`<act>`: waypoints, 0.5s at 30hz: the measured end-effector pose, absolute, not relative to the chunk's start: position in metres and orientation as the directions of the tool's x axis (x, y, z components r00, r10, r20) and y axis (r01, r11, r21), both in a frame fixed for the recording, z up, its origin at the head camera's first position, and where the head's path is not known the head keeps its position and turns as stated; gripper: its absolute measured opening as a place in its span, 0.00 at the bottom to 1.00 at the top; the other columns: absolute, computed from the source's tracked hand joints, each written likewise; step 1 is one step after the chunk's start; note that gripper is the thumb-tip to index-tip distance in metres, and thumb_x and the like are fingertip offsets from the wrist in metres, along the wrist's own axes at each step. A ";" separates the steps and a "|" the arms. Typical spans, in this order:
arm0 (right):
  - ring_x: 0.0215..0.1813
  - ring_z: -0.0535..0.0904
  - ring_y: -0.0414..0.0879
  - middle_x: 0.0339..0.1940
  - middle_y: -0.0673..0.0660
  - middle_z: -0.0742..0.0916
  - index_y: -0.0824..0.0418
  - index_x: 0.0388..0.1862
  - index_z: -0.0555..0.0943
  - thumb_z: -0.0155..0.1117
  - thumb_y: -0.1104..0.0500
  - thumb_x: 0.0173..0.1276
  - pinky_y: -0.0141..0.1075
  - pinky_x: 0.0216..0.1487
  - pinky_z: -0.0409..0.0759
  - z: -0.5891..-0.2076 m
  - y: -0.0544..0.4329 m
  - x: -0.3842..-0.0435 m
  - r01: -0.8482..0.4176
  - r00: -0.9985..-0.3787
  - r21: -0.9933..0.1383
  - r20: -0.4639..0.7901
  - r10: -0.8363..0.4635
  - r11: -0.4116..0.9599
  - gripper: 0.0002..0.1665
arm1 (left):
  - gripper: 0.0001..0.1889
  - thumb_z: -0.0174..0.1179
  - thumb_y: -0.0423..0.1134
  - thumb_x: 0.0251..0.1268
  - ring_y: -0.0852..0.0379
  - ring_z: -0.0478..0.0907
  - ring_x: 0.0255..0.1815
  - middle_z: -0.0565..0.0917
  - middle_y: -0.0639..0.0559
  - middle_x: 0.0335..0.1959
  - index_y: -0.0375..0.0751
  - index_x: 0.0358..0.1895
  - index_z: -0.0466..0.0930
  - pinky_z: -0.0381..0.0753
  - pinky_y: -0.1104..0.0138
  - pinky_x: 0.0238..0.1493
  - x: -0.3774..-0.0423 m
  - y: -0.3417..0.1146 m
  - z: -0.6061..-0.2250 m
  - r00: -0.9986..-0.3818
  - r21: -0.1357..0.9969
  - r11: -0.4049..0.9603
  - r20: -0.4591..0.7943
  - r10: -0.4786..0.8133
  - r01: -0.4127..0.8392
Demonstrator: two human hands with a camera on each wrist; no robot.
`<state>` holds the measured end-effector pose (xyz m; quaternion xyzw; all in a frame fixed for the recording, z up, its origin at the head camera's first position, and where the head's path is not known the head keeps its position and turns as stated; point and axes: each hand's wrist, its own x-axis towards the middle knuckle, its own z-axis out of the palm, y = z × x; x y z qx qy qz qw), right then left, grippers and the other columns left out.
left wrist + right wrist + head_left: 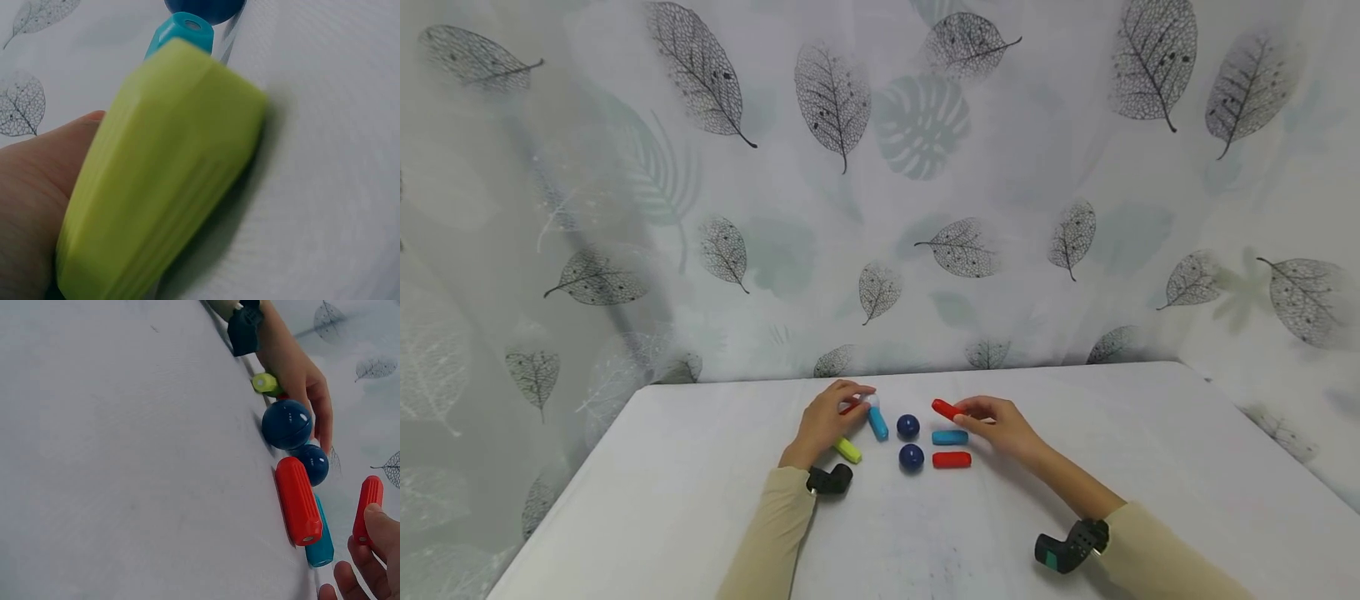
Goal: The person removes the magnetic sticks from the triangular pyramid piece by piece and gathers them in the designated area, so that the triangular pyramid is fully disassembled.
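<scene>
Red bar (pixel 946 410) pinched in the right hand (pixel 1000 427), free end toward the left hand (pixel 825 423)

The right thumb and fingers grip the bar close to one end and leave the rest bare. Its long axis slants away and leftward from those fingertips, so the free end faces the left hand's side. In the right wrist view it looks lifted off the table (pixel 700 483), apart from the pieces lying there.

The relation that matters most, I judge, is the line from that free end to the pale ball (pixel 872 401). The ball sits at the left fingertips, almost straight left of the right fingers, across a gap; the left hand is much the nearer. Left thumb and fingertips appear to pinch it from opposite sides, though the contact is partly hidden. A red piece (pixel 850 408) shows among the left fingers, mostly covered, and a light-blue bar (pixel 877 423) runs from beside the ball toward the person.

Between the two sets of fingers, somewhat nearer the person, rest a farther navy ball (pixel 907 427) and a nearer navy ball (pixel 912 457). On the person's side of the right fingertips lie a teal bar (pixel 950 437), then a second red bar (pixel 952 460), both crosswise. A yellow-green bar (pixel 848 451) lies below the left fingers, toward the person.
</scene>
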<state>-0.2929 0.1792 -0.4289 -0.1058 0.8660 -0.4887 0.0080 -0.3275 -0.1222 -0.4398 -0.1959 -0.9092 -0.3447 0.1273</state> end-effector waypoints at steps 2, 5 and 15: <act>0.50 0.78 0.49 0.46 0.56 0.85 0.62 0.53 0.82 0.67 0.51 0.67 0.39 0.49 0.80 -0.427 0.182 -0.288 -0.194 -0.972 -0.840 0.096 -0.212 0.508 0.20 | 0.14 0.64 0.41 0.65 0.51 0.82 0.49 0.81 0.51 0.53 0.50 0.54 0.84 0.79 0.52 0.52 -0.328 -0.123 -0.440 -0.891 0.578 0.685 0.369 0.266 0.444; 0.50 0.78 0.49 0.46 0.55 0.86 0.61 0.52 0.82 0.67 0.51 0.67 0.40 0.50 0.79 -0.424 0.186 -0.280 -0.199 -0.969 -0.833 0.089 -0.229 0.517 0.20 | 0.14 0.64 0.41 0.65 0.52 0.82 0.50 0.81 0.52 0.53 0.51 0.54 0.84 0.79 0.53 0.52 -0.329 -0.123 -0.440 -0.893 0.579 0.688 0.366 0.260 0.438; 0.46 0.79 0.47 0.42 0.54 0.86 0.64 0.50 0.82 0.67 0.54 0.67 0.31 0.47 0.79 -0.417 0.199 -0.259 -0.264 -0.931 -0.829 0.085 -0.355 0.493 0.18 | 0.14 0.64 0.41 0.65 0.51 0.82 0.51 0.81 0.52 0.54 0.51 0.54 0.84 0.79 0.53 0.53 -0.328 -0.123 -0.439 -0.905 0.596 0.687 0.343 0.251 0.416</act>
